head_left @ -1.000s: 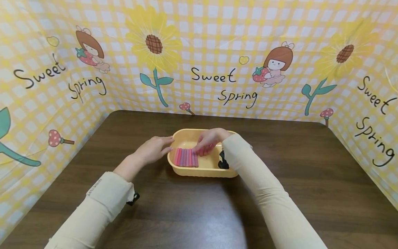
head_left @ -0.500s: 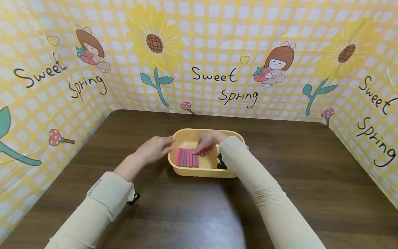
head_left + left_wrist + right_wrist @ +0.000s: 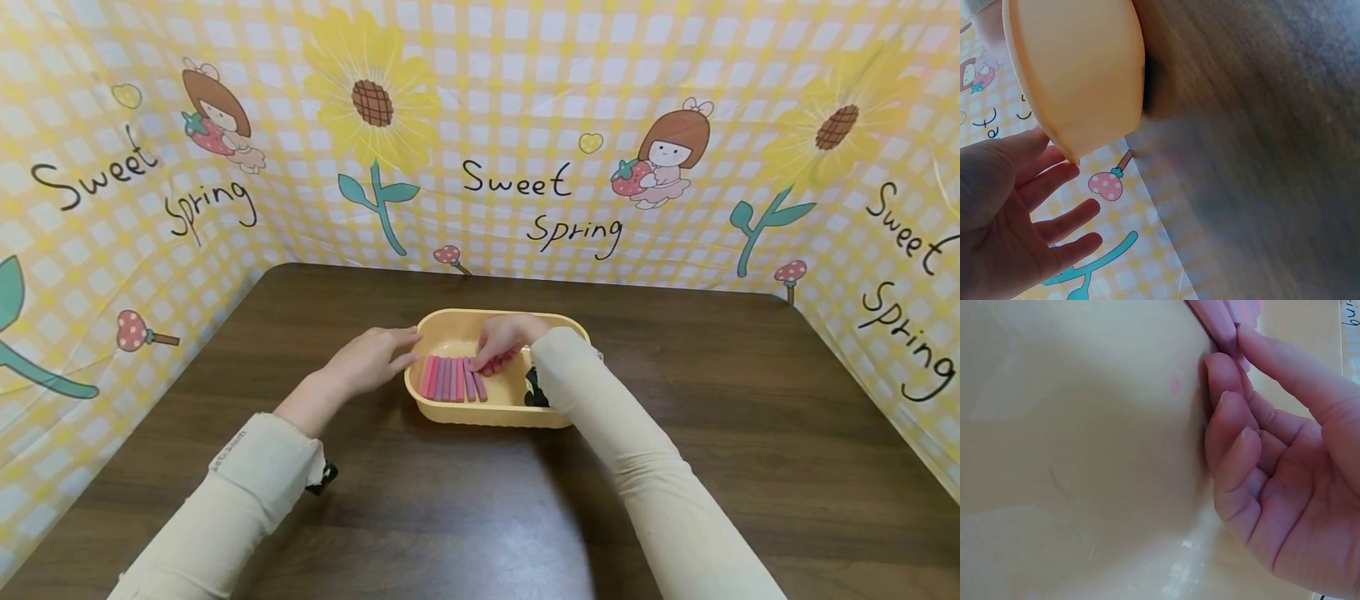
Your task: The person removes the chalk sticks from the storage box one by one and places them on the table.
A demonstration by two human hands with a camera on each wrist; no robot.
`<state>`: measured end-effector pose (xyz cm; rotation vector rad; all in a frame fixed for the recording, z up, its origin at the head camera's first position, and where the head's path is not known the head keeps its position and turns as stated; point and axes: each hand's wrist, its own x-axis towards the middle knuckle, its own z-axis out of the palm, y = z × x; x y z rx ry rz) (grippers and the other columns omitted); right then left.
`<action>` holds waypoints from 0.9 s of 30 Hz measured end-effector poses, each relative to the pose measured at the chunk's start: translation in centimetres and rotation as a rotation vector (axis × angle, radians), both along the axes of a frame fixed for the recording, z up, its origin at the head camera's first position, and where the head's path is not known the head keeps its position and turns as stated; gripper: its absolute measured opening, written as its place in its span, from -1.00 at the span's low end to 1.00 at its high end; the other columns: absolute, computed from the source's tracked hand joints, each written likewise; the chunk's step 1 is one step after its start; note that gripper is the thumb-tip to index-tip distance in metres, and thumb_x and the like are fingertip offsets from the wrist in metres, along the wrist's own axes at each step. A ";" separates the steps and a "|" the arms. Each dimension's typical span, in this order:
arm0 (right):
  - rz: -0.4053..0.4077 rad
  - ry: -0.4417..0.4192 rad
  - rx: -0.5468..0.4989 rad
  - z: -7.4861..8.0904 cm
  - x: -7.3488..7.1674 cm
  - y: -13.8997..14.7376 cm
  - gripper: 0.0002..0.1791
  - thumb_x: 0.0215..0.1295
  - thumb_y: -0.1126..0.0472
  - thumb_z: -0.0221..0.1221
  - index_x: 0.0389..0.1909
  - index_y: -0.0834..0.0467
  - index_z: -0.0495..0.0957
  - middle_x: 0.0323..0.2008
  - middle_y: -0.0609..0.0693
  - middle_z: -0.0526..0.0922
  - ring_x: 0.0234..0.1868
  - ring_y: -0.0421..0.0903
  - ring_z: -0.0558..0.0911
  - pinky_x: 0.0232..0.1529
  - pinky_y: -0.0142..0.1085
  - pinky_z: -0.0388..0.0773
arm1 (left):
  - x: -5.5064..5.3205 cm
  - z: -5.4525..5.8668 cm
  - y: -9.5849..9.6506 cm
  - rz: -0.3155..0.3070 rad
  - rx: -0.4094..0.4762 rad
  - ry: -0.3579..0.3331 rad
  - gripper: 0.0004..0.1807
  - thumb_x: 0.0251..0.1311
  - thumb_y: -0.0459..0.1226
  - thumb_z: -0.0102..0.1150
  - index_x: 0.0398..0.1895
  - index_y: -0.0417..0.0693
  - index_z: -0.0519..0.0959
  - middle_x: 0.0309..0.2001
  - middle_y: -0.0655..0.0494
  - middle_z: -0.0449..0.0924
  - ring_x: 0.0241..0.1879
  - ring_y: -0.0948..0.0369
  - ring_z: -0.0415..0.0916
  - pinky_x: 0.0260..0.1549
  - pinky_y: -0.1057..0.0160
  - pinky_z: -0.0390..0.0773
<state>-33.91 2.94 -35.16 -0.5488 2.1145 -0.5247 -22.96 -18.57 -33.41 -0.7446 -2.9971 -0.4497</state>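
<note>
A pale yellow oval tub stands on the table. Several pink and purple sticks lie side by side in its left half. The rightmost stick is slanted, its near end apart from the row. Inside the tub, my right hand pinches the far end of that purple stick between thumb and forefinger; its other fingers are curled in the right wrist view. My left hand touches the tub's left end, fingertips at the rim, its fingers loosely extended.
The dark wooden table extends around the tub. A yellow checked cloth with printed flowers and lettering hangs along the back and sides. A black device at the right wrist covers part of the tub's inside.
The rightmost purple stick has shifted right and tilted away from the row, with the right hand at its far end. The left hand has stayed at the tub's rim.
</note>
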 end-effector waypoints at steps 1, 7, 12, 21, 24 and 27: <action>-0.002 -0.006 -0.003 0.0 0.0 0.0 -0.71 0.28 0.15 0.14 -0.61 0.16 0.53 -0.69 -0.13 0.50 -0.67 -0.30 0.36 -0.59 -0.52 0.33 | 0.0 0.0 0.0 0.000 0.001 -0.001 -0.57 0.31 -0.27 0.02 0.18 -0.33 0.43 0.21 -0.23 0.43 0.20 -0.12 0.40 0.21 -0.07 0.38; 0.009 -0.064 -0.030 0.1 -0.3 0.4 -0.68 0.31 0.15 0.07 -0.62 0.18 0.55 -0.67 -0.11 0.51 -0.65 -0.30 0.36 -0.58 -0.53 0.33 | -0.1 0.1 0.1 0.008 0.008 -0.013 -0.56 0.31 -0.25 0.02 0.19 -0.32 0.42 0.22 -0.22 0.41 0.22 -0.11 0.39 0.23 -0.06 0.37; 0.063 -0.114 -0.070 0.7 -0.6 0.9 -0.59 0.37 0.11 0.00 -0.53 0.27 0.63 -0.64 -0.09 0.54 -0.63 -0.30 0.33 -0.58 -0.52 0.25 | -0.1 0.2 0.2 0.008 0.007 -0.014 -0.55 0.31 -0.25 0.01 0.19 -0.33 0.41 0.23 -0.23 0.40 0.23 -0.11 0.38 0.23 -0.06 0.35; -0.020 0.002 -0.136 2.2 -0.4 1.9 -0.75 0.33 0.14 0.05 -0.42 0.22 0.57 -0.51 -0.07 0.63 -0.50 -0.27 0.54 -0.39 -0.48 0.53 | -0.1 0.1 0.1 0.006 0.012 -0.016 -0.55 0.31 -0.26 0.02 0.19 -0.34 0.40 0.22 -0.24 0.40 0.22 -0.12 0.37 0.23 -0.07 0.35; -0.022 0.003 -0.151 2.7 -0.4 2.1 -0.77 0.33 0.15 0.05 -0.39 0.21 0.56 -0.48 -0.06 0.65 -0.48 -0.26 0.56 -0.38 -0.47 0.53 | -0.1 0.1 0.1 0.005 0.015 -0.013 -0.55 0.30 -0.27 0.02 0.19 -0.35 0.41 0.22 -0.24 0.40 0.22 -0.12 0.38 0.23 -0.07 0.36; -0.026 -0.007 -0.165 3.3 -0.3 2.3 -0.80 0.34 0.17 0.05 -0.37 0.19 0.54 -0.48 -0.07 0.65 -0.47 -0.26 0.57 -0.39 -0.47 0.52 | -0.1 0.0 0.1 -0.001 0.020 -0.002 -0.56 0.30 -0.28 0.03 0.18 -0.35 0.42 0.20 -0.25 0.42 0.20 -0.12 0.40 0.21 -0.07 0.38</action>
